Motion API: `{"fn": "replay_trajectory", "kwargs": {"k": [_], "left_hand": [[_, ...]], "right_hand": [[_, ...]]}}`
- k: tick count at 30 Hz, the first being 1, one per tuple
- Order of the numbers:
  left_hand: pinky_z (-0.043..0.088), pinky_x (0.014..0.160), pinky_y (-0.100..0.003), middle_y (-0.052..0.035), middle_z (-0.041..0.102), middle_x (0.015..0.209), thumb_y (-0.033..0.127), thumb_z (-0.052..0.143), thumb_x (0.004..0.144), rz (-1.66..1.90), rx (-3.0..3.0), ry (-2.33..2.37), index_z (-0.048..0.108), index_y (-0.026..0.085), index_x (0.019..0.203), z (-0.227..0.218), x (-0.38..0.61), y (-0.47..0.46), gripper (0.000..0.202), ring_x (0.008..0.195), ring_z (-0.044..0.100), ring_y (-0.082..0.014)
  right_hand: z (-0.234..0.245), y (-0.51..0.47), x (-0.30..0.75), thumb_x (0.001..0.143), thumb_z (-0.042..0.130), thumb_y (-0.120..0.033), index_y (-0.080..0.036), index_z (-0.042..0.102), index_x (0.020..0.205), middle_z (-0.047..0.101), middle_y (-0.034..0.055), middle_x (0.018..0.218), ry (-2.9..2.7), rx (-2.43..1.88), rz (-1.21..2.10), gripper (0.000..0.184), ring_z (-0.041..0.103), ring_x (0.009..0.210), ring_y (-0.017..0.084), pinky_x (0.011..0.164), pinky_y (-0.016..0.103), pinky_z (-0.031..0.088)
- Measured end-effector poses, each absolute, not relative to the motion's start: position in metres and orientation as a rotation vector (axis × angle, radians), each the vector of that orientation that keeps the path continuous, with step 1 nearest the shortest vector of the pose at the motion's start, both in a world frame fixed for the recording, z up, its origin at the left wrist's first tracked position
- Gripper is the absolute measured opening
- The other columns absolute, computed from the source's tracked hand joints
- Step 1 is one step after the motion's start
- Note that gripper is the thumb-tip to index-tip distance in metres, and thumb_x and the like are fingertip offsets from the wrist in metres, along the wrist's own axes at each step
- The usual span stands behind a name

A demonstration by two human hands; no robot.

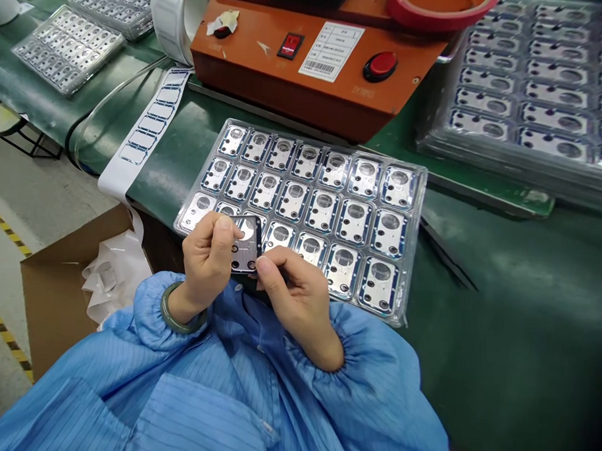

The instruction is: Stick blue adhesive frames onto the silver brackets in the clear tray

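Between my hands is a small silvery plate with a dark rim and several round holes, raised over the near edge of a clear plastic tray. My left hand is closed on the plate's left side, thumb on top. At its lower right corner, the thumb and fingertips of my right hand pinch the edge. Rows of similar plates with blue borders fill the tray's pockets. Part of the held plate is covered by my left fingers.
Behind the tray stands an orange machine with a roll of labels beside it. Its label strip hangs toward a cardboard box. Black tweezers lie right of the tray. Stacked trays stand at the back right.
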State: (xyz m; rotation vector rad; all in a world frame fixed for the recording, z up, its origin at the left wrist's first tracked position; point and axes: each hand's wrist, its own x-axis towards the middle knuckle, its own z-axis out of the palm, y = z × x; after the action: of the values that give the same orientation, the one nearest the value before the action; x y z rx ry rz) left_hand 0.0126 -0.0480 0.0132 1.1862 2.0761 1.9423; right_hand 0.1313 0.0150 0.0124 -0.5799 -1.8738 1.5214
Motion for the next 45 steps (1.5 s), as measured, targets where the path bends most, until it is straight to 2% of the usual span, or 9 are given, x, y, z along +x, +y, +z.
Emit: {"fn": "replay_trajectory", "kwargs": {"k": [4,8,12,20,26,31,37,45], "left_hand": [[0.035,0.045,-0.02,0.0035,0.05,0.055,0.033,0.045,0.096,1.889,1.167,1.976,0.056,0.018,0.067,0.016,0.016,-0.05,0.034,0.047,0.043,-0.0067],[0.035,0.044,-0.02,0.0035,0.049,0.055,0.035,0.047,0.095,1.861,1.161,1.913,0.057,0.019,0.067,0.016,0.016,-0.051,0.034,0.046,0.042,-0.0069],[0.036,0.044,-0.021,0.0032,0.05,0.055,0.036,0.047,0.094,1.843,1.172,1.901,0.057,0.019,0.068,0.015,0.016,-0.052,0.033,0.046,0.043,-0.0074],[0.04,0.05,-0.02,0.0028,0.055,0.059,0.03,0.047,0.095,1.8,1.306,1.816,0.058,0.019,0.07,0.013,0.021,-0.054,0.029,0.052,0.048,-0.0076],[0.038,0.047,-0.02,0.0019,0.059,0.062,0.028,0.047,0.094,1.803,1.313,1.757,0.058,0.019,0.071,0.012,0.023,-0.054,0.027,0.05,0.049,-0.0075],[0.042,0.05,-0.021,0.0013,0.06,0.061,0.024,0.048,0.093,1.775,1.469,1.776,0.059,0.019,0.07,0.011,0.025,-0.054,0.026,0.052,0.052,-0.0084],[0.042,0.052,-0.02,0.0017,0.059,0.061,0.021,0.047,0.093,1.768,1.458,1.779,0.058,0.019,0.071,0.008,0.026,-0.055,0.024,0.054,0.052,-0.0081],[0.036,0.046,-0.02,0.0037,0.046,0.053,0.026,0.048,0.093,1.72,1.429,1.801,0.052,0.018,0.063,0.01,0.031,-0.054,0.031,0.047,0.041,-0.0067]], "right_hand": [[0.012,0.017,0.133,0.092,0.052,-0.04,-0.02,0.058,0.078,0.052,-0.0033,0.059,-1.697,-0.622,1.699,0.025,0.05,0.05,0.01,0.048,0.024,0.042],[0.013,0.02,0.133,0.089,0.058,-0.039,-0.021,0.058,0.075,0.052,-0.0046,0.056,-1.62,-0.625,1.811,0.023,0.05,0.047,0.009,0.047,0.022,0.043],[0.015,0.02,0.134,0.086,0.06,-0.04,-0.02,0.056,0.071,0.051,-0.0046,0.054,-1.618,-0.669,1.827,0.025,0.05,0.046,0.009,0.047,0.022,0.044],[0.011,0.018,0.134,0.086,0.059,-0.046,-0.021,0.057,0.075,0.05,-0.0048,0.057,-1.484,-0.646,1.843,0.028,0.049,0.047,0.009,0.046,0.021,0.046],[0.006,0.017,0.135,0.086,0.058,-0.051,-0.021,0.058,0.073,0.053,-0.0037,0.059,-1.501,-0.665,1.813,0.032,0.05,0.048,0.01,0.046,0.023,0.046],[0.004,0.017,0.136,0.089,0.055,-0.046,-0.021,0.062,0.076,0.063,-0.0005,0.069,-1.556,-0.66,1.684,0.029,0.055,0.057,0.012,0.052,0.025,0.047],[0.004,0.014,0.136,0.091,0.055,-0.038,-0.021,0.061,0.075,0.063,-0.0015,0.069,-1.557,-0.648,1.58,0.024,0.057,0.061,0.012,0.056,0.025,0.047],[0.008,0.012,0.135,0.091,0.056,-0.034,-0.021,0.061,0.071,0.062,-0.002,0.065,-1.568,-0.691,1.49,0.024,0.055,0.057,0.011,0.054,0.025,0.045]]}}
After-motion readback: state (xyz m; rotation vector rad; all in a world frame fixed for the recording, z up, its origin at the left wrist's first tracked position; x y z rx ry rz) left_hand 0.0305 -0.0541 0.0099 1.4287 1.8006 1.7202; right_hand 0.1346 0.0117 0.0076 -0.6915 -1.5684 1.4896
